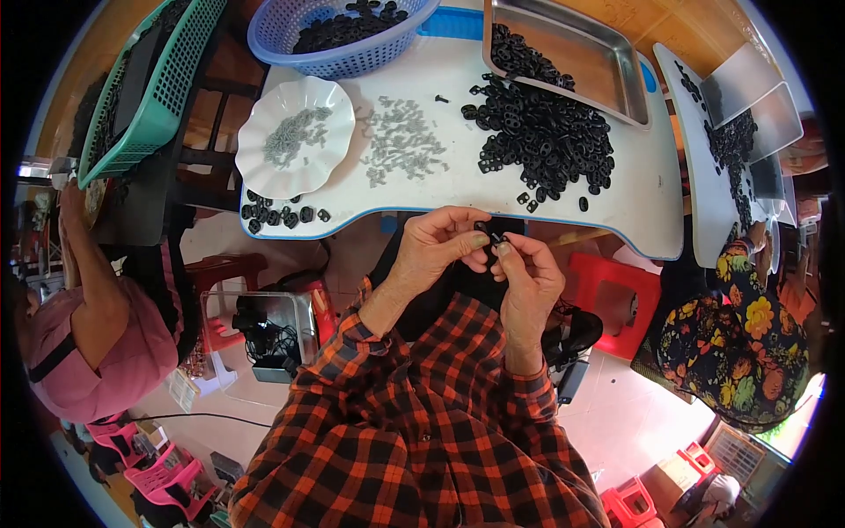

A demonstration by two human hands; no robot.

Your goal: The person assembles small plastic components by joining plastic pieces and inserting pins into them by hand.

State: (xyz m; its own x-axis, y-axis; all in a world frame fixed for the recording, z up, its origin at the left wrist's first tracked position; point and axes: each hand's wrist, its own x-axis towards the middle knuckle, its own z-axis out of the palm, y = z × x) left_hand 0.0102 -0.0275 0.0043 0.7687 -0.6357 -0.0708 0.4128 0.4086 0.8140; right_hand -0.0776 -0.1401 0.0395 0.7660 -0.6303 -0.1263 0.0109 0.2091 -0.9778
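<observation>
My left hand [440, 246] pinches a small black plastic part [481, 227] between thumb and fingertips, just off the table's near edge. Close against it, my right hand [529, 280] is closed at the fingertips on a tiny piece, mostly hidden, with a dark and a pale bit showing. Beyond my hands lies a big heap of black oval plastic parts with holes [550, 141]. Left of it, small grey translucent pieces [400, 141] are spread on the white table [458, 180]. More of them sit in a white scalloped plate [255, 167].
A metal tray [581, 44] tilts against the heap's far side. A blue-purple basket [352, 62] of black parts stands at the back left. Finished-looking black pieces [282, 214] lie by the plate. Co-workers sit left and right; a red stool [613, 295] stands at right.
</observation>
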